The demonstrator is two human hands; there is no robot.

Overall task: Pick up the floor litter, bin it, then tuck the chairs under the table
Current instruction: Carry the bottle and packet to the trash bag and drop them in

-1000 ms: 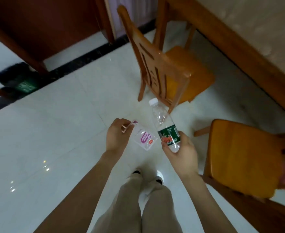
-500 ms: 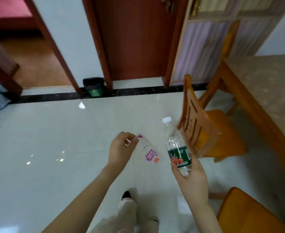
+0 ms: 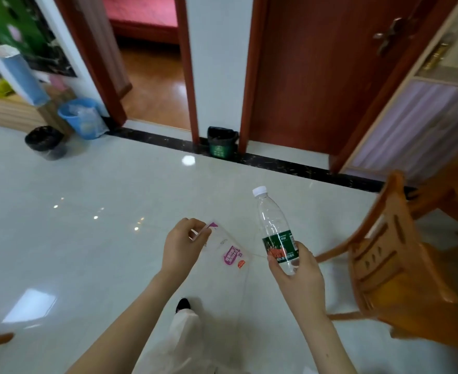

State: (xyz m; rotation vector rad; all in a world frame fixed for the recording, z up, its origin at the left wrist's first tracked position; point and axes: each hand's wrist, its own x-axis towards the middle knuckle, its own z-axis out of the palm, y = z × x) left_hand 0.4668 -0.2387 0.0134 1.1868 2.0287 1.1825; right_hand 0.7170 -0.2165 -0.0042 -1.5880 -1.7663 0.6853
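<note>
Pale glossy floor tiles (image 3: pixel 87 252) fill the middle of the frame. At upper centre, a small dark-green waste bin (image 3: pixel 220 143) stands against the wall strip between two door frames. It is well apart from both hands and almost straight up-frame of them.

- The left hand (image 3: pixel 180 248) pinches a clear plastic wrapper with purple print (image 3: pixel 229 252) by its top corner.
- The right hand (image 3: pixel 296 271) grips a clear plastic bottle with a green label (image 3: pixel 272 225) round its lower body. The bottle's long axis runs up-frame, white cap toward the bin.

The left hand is slightly nearer the bin. Both items probably need carrying forward before release.
</note>
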